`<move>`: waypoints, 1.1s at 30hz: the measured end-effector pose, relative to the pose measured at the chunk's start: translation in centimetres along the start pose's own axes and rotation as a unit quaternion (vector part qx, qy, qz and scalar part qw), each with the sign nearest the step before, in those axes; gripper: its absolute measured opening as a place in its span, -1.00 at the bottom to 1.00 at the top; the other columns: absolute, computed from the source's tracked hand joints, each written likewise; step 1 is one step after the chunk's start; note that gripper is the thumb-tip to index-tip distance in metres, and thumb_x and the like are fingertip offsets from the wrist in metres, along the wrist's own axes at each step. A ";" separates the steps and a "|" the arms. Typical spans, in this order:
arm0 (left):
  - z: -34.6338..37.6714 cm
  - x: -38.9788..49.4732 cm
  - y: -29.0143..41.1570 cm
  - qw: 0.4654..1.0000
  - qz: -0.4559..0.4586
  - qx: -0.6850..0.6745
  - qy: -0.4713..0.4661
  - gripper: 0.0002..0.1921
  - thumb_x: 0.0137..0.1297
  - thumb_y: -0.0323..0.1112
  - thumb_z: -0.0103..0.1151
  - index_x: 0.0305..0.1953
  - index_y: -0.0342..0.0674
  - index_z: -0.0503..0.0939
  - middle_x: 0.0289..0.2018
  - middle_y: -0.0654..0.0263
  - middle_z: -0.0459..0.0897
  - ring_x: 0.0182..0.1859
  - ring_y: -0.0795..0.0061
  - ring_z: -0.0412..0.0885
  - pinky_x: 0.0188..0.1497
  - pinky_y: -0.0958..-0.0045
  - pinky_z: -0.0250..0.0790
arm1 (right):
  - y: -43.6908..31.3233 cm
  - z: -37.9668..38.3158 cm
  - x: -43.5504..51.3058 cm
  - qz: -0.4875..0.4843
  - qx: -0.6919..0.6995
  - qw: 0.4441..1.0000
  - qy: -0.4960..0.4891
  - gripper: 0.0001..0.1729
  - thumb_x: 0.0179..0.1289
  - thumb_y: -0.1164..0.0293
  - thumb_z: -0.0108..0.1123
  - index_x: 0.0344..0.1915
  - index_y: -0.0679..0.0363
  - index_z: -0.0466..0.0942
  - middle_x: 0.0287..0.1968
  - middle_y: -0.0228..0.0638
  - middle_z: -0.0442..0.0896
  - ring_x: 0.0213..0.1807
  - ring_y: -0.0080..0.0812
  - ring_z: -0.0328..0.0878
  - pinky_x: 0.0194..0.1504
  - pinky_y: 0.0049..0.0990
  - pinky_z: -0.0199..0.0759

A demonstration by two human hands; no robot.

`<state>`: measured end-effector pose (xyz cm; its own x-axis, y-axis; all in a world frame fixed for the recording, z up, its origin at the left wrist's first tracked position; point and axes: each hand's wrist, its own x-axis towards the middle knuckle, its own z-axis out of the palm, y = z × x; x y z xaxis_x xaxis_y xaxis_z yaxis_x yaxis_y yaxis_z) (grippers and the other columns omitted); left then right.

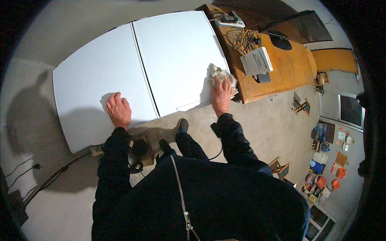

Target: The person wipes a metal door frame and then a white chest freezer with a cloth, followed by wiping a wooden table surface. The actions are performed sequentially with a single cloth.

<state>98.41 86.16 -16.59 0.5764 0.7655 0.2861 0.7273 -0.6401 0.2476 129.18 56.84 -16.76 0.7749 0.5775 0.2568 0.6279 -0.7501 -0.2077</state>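
A large white two-panel surface (181, 57), which looks like the lids of a chest freezer, lies before me, with a dark seam between its panels. My left hand (118, 111) rests on the left panel with fingers partly curled, and no object shows in it. Near the right edge of the right panel, my right hand (221, 95) presses on a crumpled whitish cloth (224, 75). The fingers lie over the cloth and hide part of it.
Right of the panels stands a wooden table (289, 66) with tangled cables (242, 39), a white box (256, 61) and a television (301, 27). Cords (57, 173) run along the left wall. A container (146, 150) sits by my feet. Folding stools (301, 107) stand on the floor.
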 end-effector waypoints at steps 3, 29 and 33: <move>-0.2 0.0 0.1 1.000 0.008 -0.002 0.012 -0.63 0.39 -0.30 0.11 0.18 -0.23 0.49 0.19 0.13 0.48 0.25 0.04 0.38 0.33 0.05 0.19 | -3.3 0.3 -1.0 -0.117 0.004 0.991 -0.071 -0.27 0.28 0.39 0.23 0.46 -0.15 0.31 0.51 -0.12 0.20 0.55 0.03 0.09 0.43 0.19 0.00; -1.1 -6.5 0.5 0.999 0.005 -0.010 0.037 -0.63 0.33 -0.37 0.17 0.15 -0.21 0.47 0.18 0.11 0.43 0.23 0.02 0.41 0.32 0.03 0.25 | -11.4 5.8 17.6 -0.290 -0.020 0.943 -0.162 -0.40 0.52 0.17 0.05 0.50 -0.29 0.21 0.58 -0.13 0.08 0.61 0.00 -0.04 0.52 0.20 -0.10; -1.2 -10.6 0.8 1.000 -0.007 -0.001 0.021 -0.61 0.33 -0.36 0.17 0.16 -0.22 0.47 0.18 0.11 0.43 0.25 0.03 0.40 0.32 0.04 0.24 | -11.3 6.8 17.6 -0.299 -0.018 0.945 -0.128 -0.39 0.51 0.15 0.06 0.50 -0.33 0.21 0.57 -0.12 0.11 0.61 0.00 -0.03 0.51 0.18 -0.09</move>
<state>92.39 77.46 -18.30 0.5498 0.7708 0.3219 0.7343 -0.6297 0.2534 136.21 77.67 -16.28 0.2769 0.9575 0.0808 0.9601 -0.2723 -0.0640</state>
